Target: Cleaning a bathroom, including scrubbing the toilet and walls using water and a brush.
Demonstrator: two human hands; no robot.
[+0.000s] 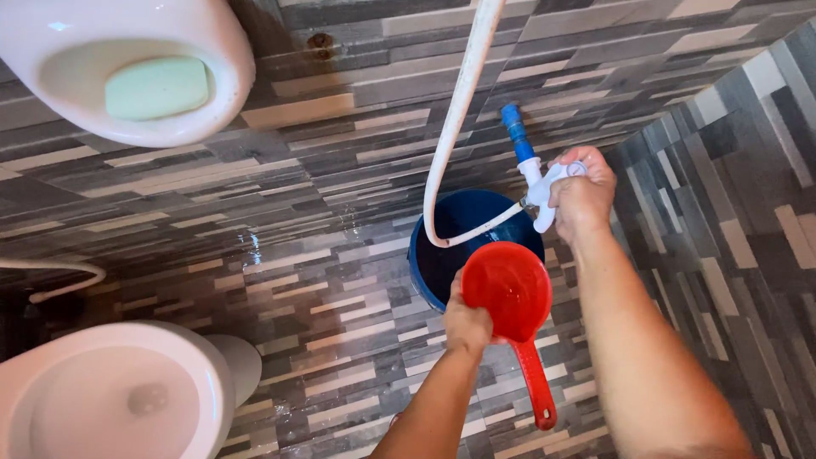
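Head view looks down on a white toilet bowl (110,399) at lower left and a white wall basin (221,76) holding a pale green soap bar (157,87). Beside the tiled wall stands a dark blue bucket (429,255). Over it, the left hand (467,325) grips the rim of a red dipper (510,289). The right hand (582,194) clasps a white tap (544,183), its white hose (455,119) looping upward.

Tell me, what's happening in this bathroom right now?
A person stands over a blue bucket on the tiled floor. Their left hand holds a red dipper by its bowl above the bucket, while their right hand grips a white tap on the wall. A white hose loops from the tap. A toilet sits nearby.
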